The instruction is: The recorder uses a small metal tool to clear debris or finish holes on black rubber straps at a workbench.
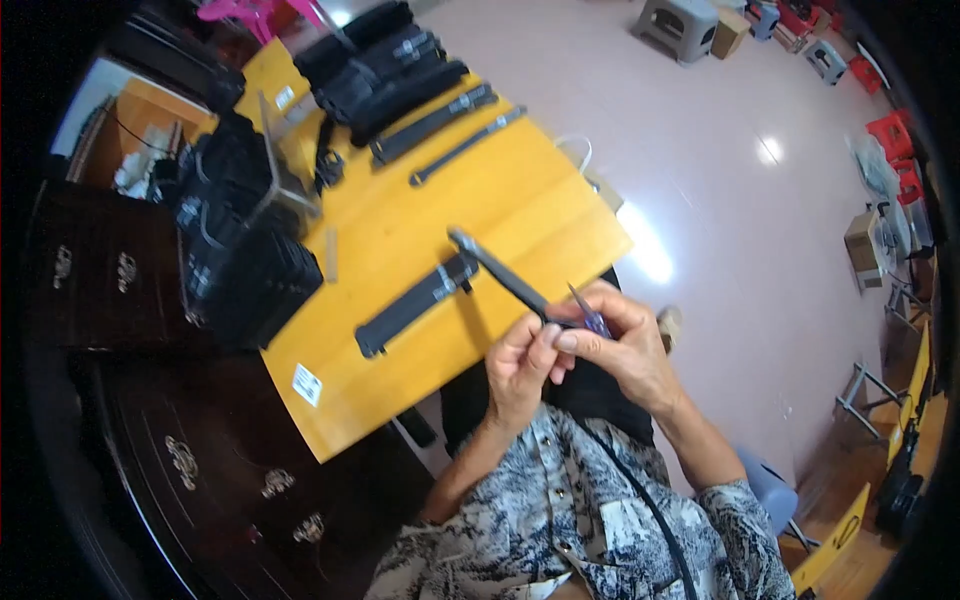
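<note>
A narrow black strap (508,281) with a grey far end is held over the table's near edge. My left hand (517,372) is closed, pinching its near end between thumb and fingers. My right hand (628,350) is closed too, its thumb against the same end. In the right hand's fingers sits a small tool with a thin pointed metal tip and a purple handle (596,322); its exact kind is unclear. A wider flat black strap (408,310) with a light patch lies on the table, left of the held one.
The yellow table (380,215) carries a stack of black straps (375,75), a narrow strap (467,146) and a pile of black pieces (245,235). A dark drawer cabinet (200,450) stands at left. Grey stools (676,28) and red containers (890,135) stand on the floor at right.
</note>
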Available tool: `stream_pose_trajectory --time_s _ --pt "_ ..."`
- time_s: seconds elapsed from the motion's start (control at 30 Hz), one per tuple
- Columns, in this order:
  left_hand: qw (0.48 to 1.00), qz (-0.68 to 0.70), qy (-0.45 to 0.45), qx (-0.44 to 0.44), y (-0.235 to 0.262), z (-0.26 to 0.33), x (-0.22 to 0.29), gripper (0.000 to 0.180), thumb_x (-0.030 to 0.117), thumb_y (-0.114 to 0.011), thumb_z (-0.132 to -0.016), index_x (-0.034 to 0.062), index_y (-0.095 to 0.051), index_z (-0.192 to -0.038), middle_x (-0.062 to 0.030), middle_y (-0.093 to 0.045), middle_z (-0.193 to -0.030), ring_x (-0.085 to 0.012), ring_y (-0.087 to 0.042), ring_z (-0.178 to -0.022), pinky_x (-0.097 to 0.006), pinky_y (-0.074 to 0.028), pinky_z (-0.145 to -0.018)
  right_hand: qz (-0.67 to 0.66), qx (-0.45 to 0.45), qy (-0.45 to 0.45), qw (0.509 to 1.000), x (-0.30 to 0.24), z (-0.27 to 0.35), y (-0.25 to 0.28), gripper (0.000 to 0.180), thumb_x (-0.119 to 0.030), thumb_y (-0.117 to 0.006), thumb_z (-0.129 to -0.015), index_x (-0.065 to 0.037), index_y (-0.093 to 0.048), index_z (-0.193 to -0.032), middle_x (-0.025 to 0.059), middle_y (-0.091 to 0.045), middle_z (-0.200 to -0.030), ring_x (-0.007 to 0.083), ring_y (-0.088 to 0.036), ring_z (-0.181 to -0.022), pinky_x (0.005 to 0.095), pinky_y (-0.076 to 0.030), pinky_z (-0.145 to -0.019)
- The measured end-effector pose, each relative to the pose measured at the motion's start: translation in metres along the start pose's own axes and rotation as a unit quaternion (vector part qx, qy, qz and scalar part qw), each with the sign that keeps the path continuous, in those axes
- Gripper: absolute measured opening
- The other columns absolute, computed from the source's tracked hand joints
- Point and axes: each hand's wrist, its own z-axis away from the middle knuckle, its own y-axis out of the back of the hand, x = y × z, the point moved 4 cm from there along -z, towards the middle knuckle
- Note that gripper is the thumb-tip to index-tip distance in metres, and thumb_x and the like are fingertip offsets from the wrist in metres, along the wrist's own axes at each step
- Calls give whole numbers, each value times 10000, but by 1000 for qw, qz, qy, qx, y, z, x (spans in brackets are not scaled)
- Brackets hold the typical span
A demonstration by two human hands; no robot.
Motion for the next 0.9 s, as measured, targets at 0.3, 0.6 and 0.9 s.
stream_pose_trajectory --time_s 0.3,0.6,0.9 --pt "996 -44 45 -65 -2 8 16 236 171 -537 -943 41 -564 -748 -8 -568 -667 -55 -472 -547 -196 -384 -510 -57 84 -59 993 -10 -24 18 173 -245 -667 -892 -86 -623 -838 -98 -426 -588 2 -349 -492 181 -235 -439" --pt "995 -85 -36 -46 -6 2 28 295 216 -512 -968 29 -563 -746 -15 -575 -652 -60 -486 -531 -205 -392 -497 157 -82 95 980 -45 0 -1 343 -56 -773 -751 -25 -654 -1071 -11 -528 -854 27 -466 -638 163 -329 -527" --pt "996 -72 -31 -44 -22 -17 49 293 245 -532 -969 44 -569 -759 0 -569 -653 -38 -466 -517 -181 -371 -470 -68 -12 14 997 -49 -11 -8 149 -139 -684 -862 -7 -669 -929 -18 -549 -709 32 -464 -528 182 -266 -439"
